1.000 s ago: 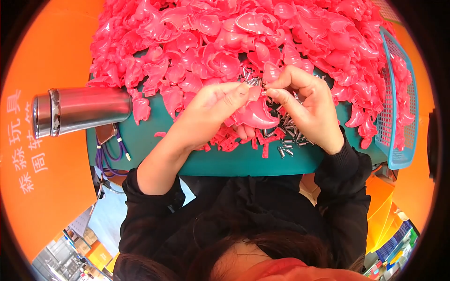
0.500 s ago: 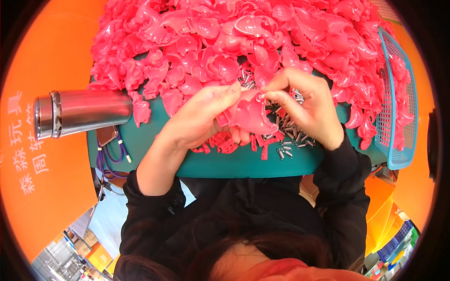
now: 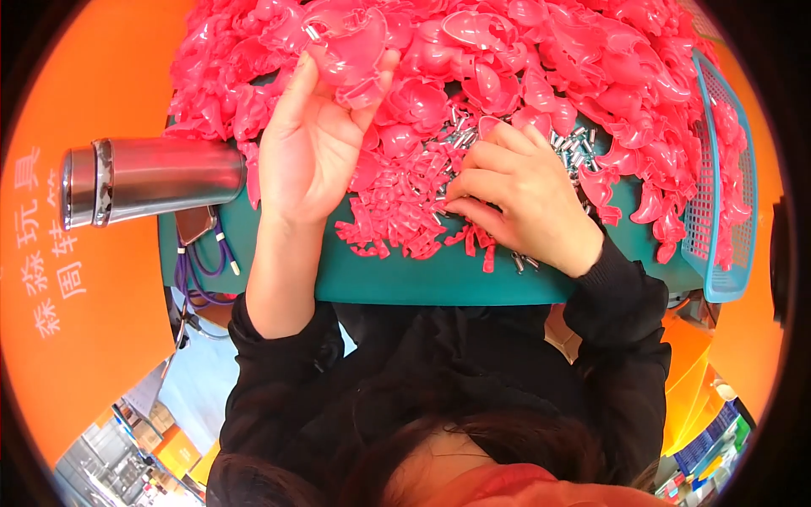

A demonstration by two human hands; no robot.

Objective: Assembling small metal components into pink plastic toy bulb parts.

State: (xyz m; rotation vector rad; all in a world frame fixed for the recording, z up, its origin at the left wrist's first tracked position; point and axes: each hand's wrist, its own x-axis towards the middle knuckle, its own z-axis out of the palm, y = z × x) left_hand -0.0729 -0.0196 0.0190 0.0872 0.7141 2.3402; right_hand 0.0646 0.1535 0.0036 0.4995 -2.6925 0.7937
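Observation:
My left hand (image 3: 312, 156) is raised, palm up, at the near side of the pink heap. Between its thumb and fingertips it holds a curved, glossy pink plastic shell (image 3: 351, 55) with a small metal pin (image 3: 312, 33) at its left edge. My right hand (image 3: 528, 198) is low over the table, back up, fingers bent and thumb near the index finger. It reaches into the small pink plastic parts (image 3: 405, 203) beside short silver metal pins (image 3: 579, 150). Whatever its fingertips grip is hidden.
A large heap of pink shells (image 3: 608, 68) covers the far part of the green table (image 3: 405, 287). At left lies a steel flask (image 3: 169, 182) beside a purple cord (image 3: 196, 291). A blue basket (image 3: 722, 283) with pink pieces stands at the right edge.
My hands have parted. The left has moved up and left with the pink shell, while the right has dropped to the small pink parts. The view has shifted slightly.

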